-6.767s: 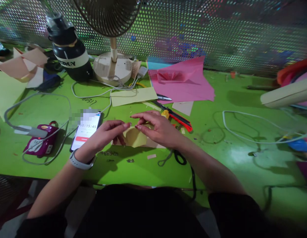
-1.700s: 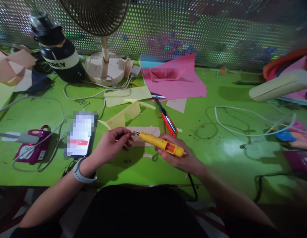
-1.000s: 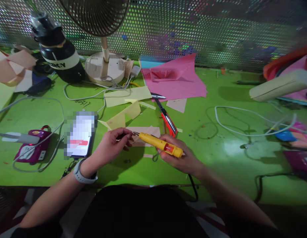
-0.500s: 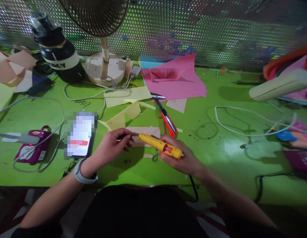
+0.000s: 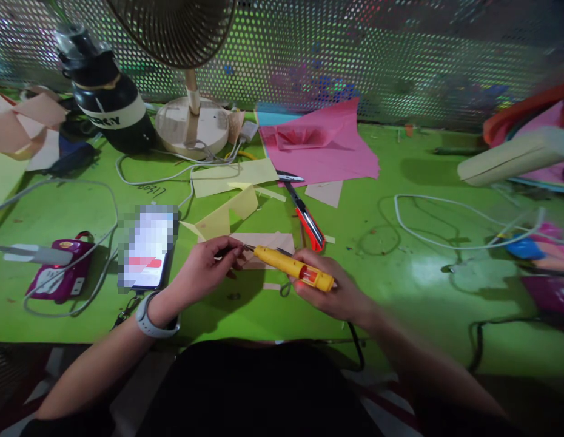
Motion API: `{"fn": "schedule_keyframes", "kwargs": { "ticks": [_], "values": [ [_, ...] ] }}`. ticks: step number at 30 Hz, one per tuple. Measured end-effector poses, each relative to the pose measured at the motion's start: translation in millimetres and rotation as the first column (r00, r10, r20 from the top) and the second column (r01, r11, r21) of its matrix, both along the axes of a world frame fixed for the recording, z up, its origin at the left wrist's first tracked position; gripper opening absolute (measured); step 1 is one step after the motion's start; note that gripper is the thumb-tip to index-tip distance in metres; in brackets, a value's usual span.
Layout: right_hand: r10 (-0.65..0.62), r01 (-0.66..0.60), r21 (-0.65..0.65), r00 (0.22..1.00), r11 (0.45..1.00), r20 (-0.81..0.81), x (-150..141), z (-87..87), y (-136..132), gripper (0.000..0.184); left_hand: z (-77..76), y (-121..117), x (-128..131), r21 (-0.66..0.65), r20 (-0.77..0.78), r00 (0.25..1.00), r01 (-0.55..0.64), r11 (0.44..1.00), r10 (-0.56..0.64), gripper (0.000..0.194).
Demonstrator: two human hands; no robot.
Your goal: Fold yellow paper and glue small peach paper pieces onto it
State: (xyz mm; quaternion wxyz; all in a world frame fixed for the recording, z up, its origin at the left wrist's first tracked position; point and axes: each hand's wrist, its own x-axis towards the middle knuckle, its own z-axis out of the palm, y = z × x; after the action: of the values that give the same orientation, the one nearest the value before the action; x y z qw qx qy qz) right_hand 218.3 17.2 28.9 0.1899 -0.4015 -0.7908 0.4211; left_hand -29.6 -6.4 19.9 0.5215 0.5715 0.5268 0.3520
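My right hand (image 5: 325,290) is wrapped round a yellow hot glue gun (image 5: 282,262). Its thin metal nozzle points left, and a red part shows in the slot near its back end. The nozzle tip meets the fingertips of my left hand (image 5: 212,267), which are pinched together; whatever they hold is too small to make out. Beneath the hands lies a pale pink paper piece (image 5: 264,241). An orange-red box cutter (image 5: 312,227) rests just beyond my right hand, beside the open blades of scissors (image 5: 288,176).
Cut yellow paper (image 5: 236,176) and pink sheets (image 5: 341,152) lie farther back. A fan (image 5: 191,127) and a dark bottle (image 5: 111,106) stand behind. At left are a phone (image 5: 150,249) and a purple power strip (image 5: 63,270); a white cable (image 5: 446,243) loops at right.
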Motion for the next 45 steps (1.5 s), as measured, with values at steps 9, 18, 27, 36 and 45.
{"fn": "schedule_keyframes", "kwargs": {
  "ticks": [9, 18, 27, 36, 45],
  "values": [
    [-0.003, 0.004, 0.023, 1.000, 1.000, -0.013, 0.4, 1.4, -1.2, 0.008, 0.1, -0.7, -0.8, 0.000, -0.009, 1.000, 0.005, 1.000, -0.005, 0.019],
    [-0.190, 0.155, 0.230, 0.972, 0.961, 0.141, 8.5, -13.6, 11.0, 0.019, 6.5, 0.1, -0.4, -0.017, -0.001, 0.999, -0.036, 0.999, 0.036, 0.019],
    [-0.249, 0.102, 0.362, 0.888, 0.927, 0.387, 13.8, -39.1, 42.6, 0.063, 5.6, -0.4, -0.1, -0.070, 0.101, 0.994, -0.020, 0.997, 0.027, 0.018],
    [-0.121, -0.135, 0.746, 0.953, 0.652, 0.278, 11.7, -5.5, 30.7, 0.021, 7.0, 1.7, -2.7, -0.176, 0.169, 0.985, -0.011, 0.984, 0.041, 0.021],
    [0.167, -0.308, 0.884, 0.950, 0.352, 0.265, -31.8, 8.8, 36.7, 0.022, 14.4, 1.7, -5.0, -0.204, 0.205, 0.978, 0.016, 0.979, 0.026, 0.020]
  ]
}}
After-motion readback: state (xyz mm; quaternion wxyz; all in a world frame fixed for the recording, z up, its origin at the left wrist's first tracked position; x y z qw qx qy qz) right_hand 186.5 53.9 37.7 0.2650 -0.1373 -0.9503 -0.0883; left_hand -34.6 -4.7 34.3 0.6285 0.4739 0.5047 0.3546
